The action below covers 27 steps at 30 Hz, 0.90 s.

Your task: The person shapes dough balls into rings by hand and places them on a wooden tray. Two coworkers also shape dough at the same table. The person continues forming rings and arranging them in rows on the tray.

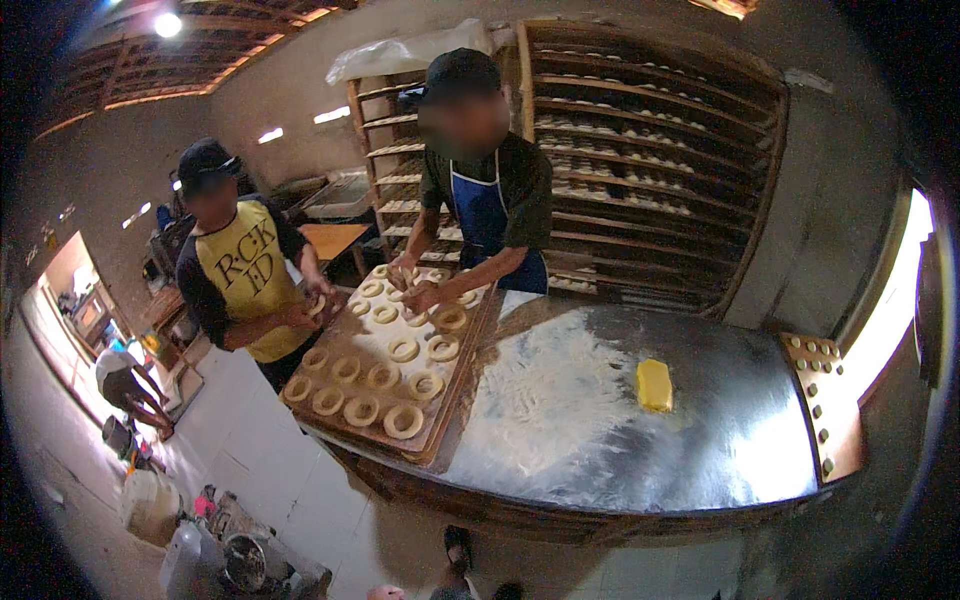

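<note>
At the lower edge, a small bit of what looks like my left hand [385, 593] shows; its fingers are cut off from view. My right hand is out of the picture. On the table ahead lies a wooden board [335, 385] with several dough rings [404, 421] in rows. A person in a blue apron [477, 205] bends over its far end, both hands [420, 297] among the rings. At the left, a person in a yellow and black shirt [250, 250] holds a small pale piece that looks like dough. White flour [545, 390] covers the tabletop beside the board.
A yellow block [654, 386], like margarine, sits on the dark table [730, 400]. Small dough pieces rest on another board [845, 440] at the right end. Racks [650, 150] of filled trays stand behind. Buckets and a pot [245, 560] crowd the floor at lower left.
</note>
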Each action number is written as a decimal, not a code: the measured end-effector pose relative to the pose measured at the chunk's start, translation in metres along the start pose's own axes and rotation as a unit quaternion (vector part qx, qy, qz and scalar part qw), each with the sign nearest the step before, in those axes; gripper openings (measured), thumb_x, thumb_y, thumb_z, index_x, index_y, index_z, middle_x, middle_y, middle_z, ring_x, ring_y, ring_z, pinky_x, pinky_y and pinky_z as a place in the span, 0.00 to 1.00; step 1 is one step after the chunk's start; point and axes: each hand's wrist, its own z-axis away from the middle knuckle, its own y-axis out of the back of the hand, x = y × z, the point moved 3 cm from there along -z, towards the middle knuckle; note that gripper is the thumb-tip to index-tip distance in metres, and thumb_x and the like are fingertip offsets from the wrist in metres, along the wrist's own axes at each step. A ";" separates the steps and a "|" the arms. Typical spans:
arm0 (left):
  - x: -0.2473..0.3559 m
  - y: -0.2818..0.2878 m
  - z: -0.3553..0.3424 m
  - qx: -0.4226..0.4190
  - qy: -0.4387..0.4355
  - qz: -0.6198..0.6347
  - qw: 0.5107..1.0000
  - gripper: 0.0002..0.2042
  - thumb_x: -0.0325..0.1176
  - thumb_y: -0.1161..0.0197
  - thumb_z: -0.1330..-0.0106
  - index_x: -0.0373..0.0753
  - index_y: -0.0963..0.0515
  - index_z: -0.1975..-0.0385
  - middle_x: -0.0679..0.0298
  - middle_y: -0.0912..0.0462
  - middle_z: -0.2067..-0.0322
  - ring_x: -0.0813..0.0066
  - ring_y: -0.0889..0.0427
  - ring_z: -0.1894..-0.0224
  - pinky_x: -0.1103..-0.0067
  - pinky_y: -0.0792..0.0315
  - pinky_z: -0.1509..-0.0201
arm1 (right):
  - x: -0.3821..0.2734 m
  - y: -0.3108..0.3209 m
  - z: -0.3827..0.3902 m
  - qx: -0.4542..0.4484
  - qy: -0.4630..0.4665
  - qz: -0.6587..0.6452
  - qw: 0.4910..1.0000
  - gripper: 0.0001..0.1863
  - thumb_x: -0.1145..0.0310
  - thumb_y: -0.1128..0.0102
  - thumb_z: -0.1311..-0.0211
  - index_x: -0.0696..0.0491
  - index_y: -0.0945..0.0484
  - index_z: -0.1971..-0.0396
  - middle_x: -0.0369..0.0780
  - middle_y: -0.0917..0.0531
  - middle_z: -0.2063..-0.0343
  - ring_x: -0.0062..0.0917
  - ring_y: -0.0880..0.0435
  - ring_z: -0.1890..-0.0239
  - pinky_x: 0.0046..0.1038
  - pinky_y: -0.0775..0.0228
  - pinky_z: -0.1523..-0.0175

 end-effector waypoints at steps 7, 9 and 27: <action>0.024 -0.041 -0.002 -0.048 -0.080 0.010 0.996 0.07 0.34 0.33 0.42 0.37 0.16 0.75 0.60 0.17 0.79 0.78 0.21 0.71 0.71 0.25 0.65 | -0.026 -0.019 -0.004 -0.043 0.044 0.022 0.998 0.08 0.66 0.40 0.35 0.55 0.23 0.64 0.39 0.20 0.69 0.23 0.22 0.73 0.26 0.28 0.66; 0.048 -0.040 0.003 -0.091 -0.073 0.026 0.993 0.07 0.34 0.33 0.41 0.37 0.15 0.74 0.60 0.17 0.78 0.78 0.21 0.71 0.70 0.24 0.65 | -0.028 -0.021 -0.005 -0.047 0.051 0.027 0.997 0.08 0.66 0.41 0.35 0.55 0.23 0.63 0.39 0.20 0.68 0.23 0.22 0.73 0.26 0.28 0.66; -0.093 -0.054 0.020 -0.255 0.194 -0.060 0.945 0.12 0.46 0.29 0.41 0.50 0.13 0.61 0.67 0.14 0.73 0.76 0.16 0.72 0.77 0.23 0.66 | -0.046 -0.045 0.014 -0.143 0.092 0.082 0.982 0.11 0.63 0.42 0.34 0.54 0.22 0.59 0.41 0.18 0.63 0.25 0.20 0.70 0.28 0.25 0.64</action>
